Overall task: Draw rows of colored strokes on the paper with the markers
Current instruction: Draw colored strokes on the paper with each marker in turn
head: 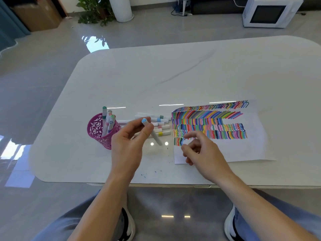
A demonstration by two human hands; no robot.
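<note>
At frame centre, the left hand (129, 141) pinches a blue-capped marker (151, 132) for uncapping, while the right hand (201, 150), fingers loosely spread, hovers over the paper (243, 146).

Cup (97, 129): magenta, cut-out lacework; marker (152, 132): white, light-blue cap; paper (243, 148): white, multicoloured stroke rows; table (156, 75): white, faint grey veins

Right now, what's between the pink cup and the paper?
Head view: loose markers on the table, and the left hand holding a blue-capped marker, between cup and paper.
</note>
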